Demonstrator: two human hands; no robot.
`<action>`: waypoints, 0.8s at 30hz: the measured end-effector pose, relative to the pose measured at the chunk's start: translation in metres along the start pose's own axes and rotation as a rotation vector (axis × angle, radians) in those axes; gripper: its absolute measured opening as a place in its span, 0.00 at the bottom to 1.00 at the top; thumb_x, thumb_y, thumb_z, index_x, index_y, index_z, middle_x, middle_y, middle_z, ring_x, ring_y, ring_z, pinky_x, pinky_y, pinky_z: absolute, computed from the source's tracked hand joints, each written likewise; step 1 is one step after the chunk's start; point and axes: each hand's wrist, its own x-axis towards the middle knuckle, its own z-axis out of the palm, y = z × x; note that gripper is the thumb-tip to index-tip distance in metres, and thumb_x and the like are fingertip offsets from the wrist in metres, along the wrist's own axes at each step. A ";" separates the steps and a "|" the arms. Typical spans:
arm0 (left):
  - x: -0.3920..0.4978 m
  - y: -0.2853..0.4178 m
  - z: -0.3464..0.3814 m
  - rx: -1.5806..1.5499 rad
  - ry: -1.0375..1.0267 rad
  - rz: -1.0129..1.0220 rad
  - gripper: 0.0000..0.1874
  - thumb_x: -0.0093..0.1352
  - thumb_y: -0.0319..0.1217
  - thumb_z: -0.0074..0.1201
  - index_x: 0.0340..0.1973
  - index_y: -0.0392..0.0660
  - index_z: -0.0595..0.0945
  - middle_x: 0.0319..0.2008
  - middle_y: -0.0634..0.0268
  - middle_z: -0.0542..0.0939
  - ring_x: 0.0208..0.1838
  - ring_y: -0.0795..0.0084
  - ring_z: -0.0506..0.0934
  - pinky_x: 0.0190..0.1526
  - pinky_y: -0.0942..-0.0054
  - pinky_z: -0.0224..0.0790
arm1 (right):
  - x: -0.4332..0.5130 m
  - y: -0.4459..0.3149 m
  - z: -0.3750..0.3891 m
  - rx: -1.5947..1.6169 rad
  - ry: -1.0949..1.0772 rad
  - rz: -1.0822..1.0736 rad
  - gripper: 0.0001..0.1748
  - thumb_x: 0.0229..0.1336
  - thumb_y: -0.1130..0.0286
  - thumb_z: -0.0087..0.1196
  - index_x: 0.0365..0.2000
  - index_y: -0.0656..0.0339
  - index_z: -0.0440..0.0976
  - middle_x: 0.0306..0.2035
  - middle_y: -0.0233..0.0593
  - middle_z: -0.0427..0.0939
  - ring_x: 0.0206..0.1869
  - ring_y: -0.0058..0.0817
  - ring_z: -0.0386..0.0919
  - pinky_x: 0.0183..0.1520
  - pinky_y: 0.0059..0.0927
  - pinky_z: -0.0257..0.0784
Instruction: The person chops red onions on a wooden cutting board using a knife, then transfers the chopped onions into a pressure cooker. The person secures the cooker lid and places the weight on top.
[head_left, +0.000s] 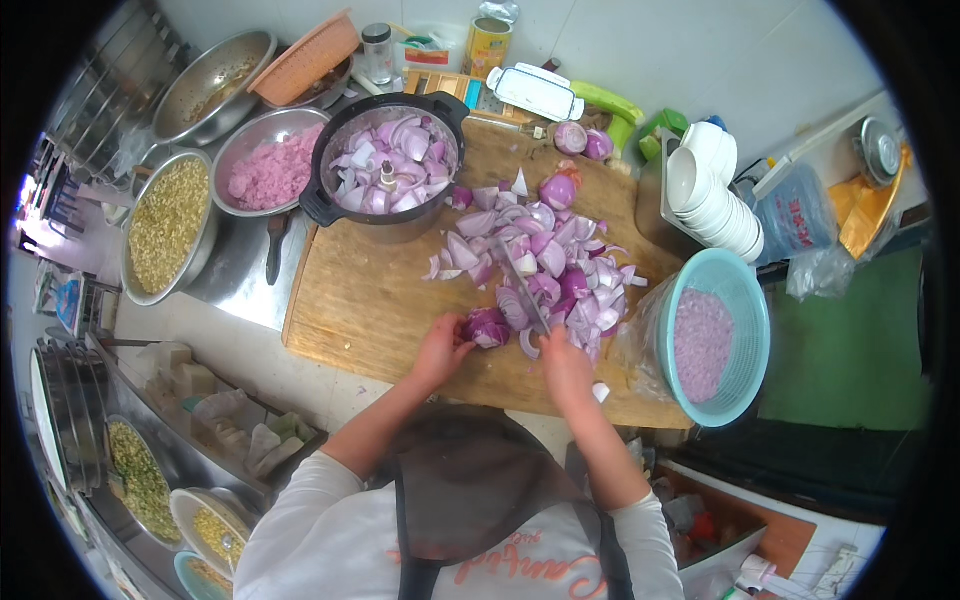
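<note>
My left hand (442, 351) rests its fingers against the left side of a partly cut red onion (487, 328) near the front edge of a wooden cutting board (367, 292). A kitchen knife (521, 285) is in my right hand (564, 364), its blade pointing away from me, just right of that onion. Chopped red onion (551, 259) lies heaped under and beyond the blade. Behind it to the left, a black-rimmed chopper pot (322, 206) holds onion pieces around a central spindle. A turquoise basket (759, 337) of finely minced onion stands at the right.
Left of the board are a steel bowl of pink mince (274, 169), a bowl of chopped yellowish food (169, 225) and a dark-handled tool (276, 251). Whole onions (571, 139) sit at the back. Stacked white bowls (712, 202) stand in a metal container at the right.
</note>
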 end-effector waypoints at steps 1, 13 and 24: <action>0.000 0.001 -0.002 0.069 -0.002 0.027 0.24 0.58 0.24 0.68 0.48 0.40 0.75 0.40 0.52 0.76 0.41 0.55 0.78 0.44 0.62 0.74 | 0.008 0.005 0.005 -0.014 -0.043 0.020 0.13 0.68 0.64 0.49 0.40 0.66 0.65 0.25 0.58 0.80 0.32 0.60 0.80 0.34 0.59 0.72; 0.070 0.073 0.013 0.386 0.005 0.486 0.22 0.58 0.31 0.67 0.47 0.44 0.76 0.44 0.54 0.77 0.50 0.48 0.76 0.50 0.56 0.70 | 0.016 0.026 0.028 -0.011 -0.001 0.014 0.13 0.68 0.64 0.49 0.39 0.66 0.67 0.27 0.59 0.80 0.33 0.59 0.80 0.36 0.57 0.73; 0.059 0.053 0.024 0.267 -0.061 0.243 0.09 0.61 0.28 0.61 0.33 0.44 0.77 0.34 0.55 0.79 0.41 0.49 0.78 0.42 0.54 0.70 | -0.012 0.019 0.023 0.116 -0.009 0.135 0.14 0.67 0.63 0.51 0.40 0.66 0.68 0.30 0.59 0.80 0.35 0.59 0.79 0.37 0.57 0.71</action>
